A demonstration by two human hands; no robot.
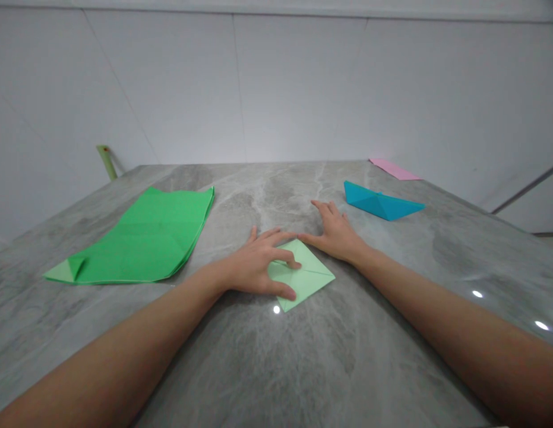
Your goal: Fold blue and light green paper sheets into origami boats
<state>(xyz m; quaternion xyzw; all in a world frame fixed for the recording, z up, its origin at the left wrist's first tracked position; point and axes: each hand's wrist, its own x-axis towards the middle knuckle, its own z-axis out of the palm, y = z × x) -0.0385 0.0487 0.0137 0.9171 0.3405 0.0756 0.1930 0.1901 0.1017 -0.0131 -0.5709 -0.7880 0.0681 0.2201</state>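
Observation:
A pale green folded paper (310,278) lies flat on the grey marbled table in front of me, its corners pointing outward like a diamond with a crease across it. Over its left part rests my left hand (262,264), fingers spread, with the thumb and a fingertip pressing on the paper. My right hand (336,235) is at the paper's far corner, its thumb touching or nearly touching that corner and the other fingers stretched out over the table. Part of the paper is hidden under my left hand.
A stack of bright green paper sheets (147,238) with one corner turned up lies at the left. To the right stands a blue paper boat (383,205). Farther back are a pink paper (394,169) and a white wall (285,89). A light green object (107,161) sticks up beyond the left edge.

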